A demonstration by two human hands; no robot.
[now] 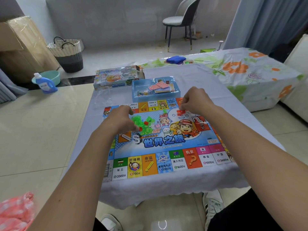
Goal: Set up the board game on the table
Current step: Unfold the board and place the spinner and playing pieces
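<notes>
A: The board (165, 142) is lying flat and unfolded on the clothed table (166, 190), its near edge close to the table's near edge. It is showing bright cartoon children in the middle, big blue characters below them, and a border of coloured price squares.

B: And on the board, going left to right?

A: The left hand (120, 120) is hovering over the board's left middle, fingers curled down into a heap of green pieces (141, 120) with a few red ones among them; whether it is pinching one, I cannot tell. The right hand (195, 100) is sitting over the board's far right part, fingers bunched, seemingly pinching at a small cluster of red pieces (181, 112).

B: How should the sorting go?

A: I'd say keeping each colour in its own heap on the board, lifting pieces singly rather than sweeping, so none are skidding off.

B: Beyond the board?

A: The box lid (116, 78) is lying past its far left corner, and the blue tray (155, 88) with cards is sitting just behind its far edge.
</notes>
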